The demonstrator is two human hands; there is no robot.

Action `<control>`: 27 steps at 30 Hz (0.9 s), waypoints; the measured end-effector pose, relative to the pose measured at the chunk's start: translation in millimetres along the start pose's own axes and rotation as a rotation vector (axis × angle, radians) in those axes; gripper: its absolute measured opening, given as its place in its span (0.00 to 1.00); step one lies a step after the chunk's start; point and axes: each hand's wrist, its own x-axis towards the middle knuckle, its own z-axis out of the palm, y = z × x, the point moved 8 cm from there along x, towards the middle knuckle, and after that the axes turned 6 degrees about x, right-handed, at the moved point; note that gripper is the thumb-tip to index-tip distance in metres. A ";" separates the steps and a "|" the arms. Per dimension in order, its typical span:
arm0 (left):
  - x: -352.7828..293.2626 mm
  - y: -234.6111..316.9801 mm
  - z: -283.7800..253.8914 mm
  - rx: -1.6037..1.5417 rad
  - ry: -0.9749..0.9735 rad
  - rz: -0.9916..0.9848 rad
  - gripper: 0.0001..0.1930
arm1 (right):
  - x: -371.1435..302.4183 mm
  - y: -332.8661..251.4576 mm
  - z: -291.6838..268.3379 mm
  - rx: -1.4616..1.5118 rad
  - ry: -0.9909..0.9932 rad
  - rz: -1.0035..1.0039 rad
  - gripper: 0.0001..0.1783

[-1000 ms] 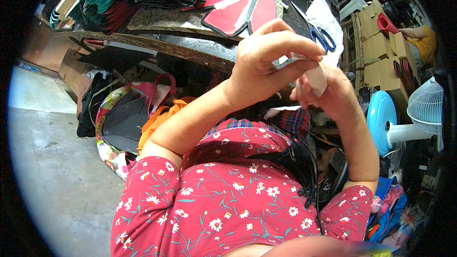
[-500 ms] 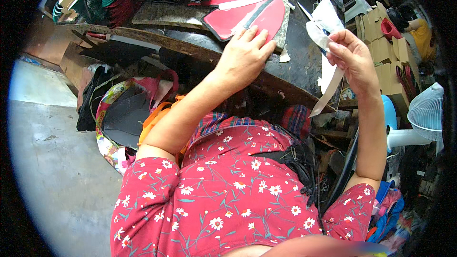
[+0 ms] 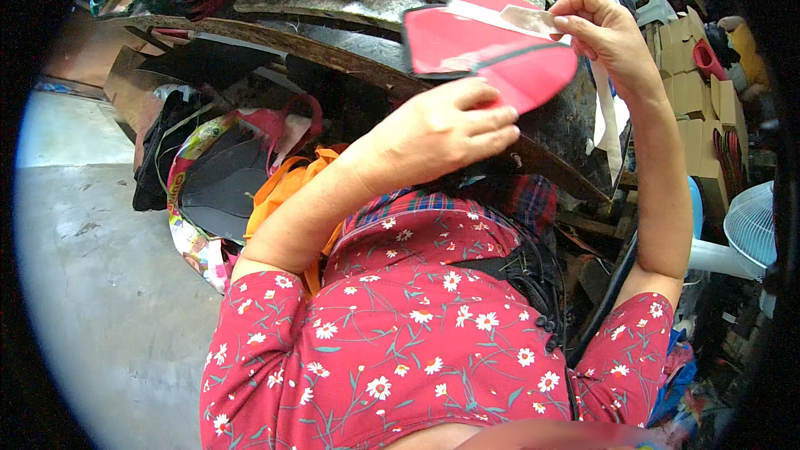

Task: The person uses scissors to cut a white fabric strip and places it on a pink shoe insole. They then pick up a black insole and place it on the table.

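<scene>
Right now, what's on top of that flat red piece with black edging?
A straight white strip and narrow black band cross the flat red piece. The right hand holds thin whitish tape over it. The left hand covers part of its near edge, hiding what's there.

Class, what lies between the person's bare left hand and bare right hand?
The head view shows a flat red panel with dark trim there, from the left hand up to a thin whitish strip pinched by the right hand.
</scene>
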 end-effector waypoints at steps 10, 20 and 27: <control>-0.5 -31.2 -4.2 -0.020 0.103 -0.125 0.21 | -2.4 -15.3 14.4 -0.057 -0.059 -0.015 0.09; -0.8 -16.8 -11.3 -0.040 0.128 -0.118 0.22 | 6.9 1.9 43.1 -0.189 -0.059 0.058 0.07; -1.7 -23.9 -22.0 0.034 0.217 -0.187 0.22 | 3.2 4.1 40.3 -0.073 -0.126 0.134 0.05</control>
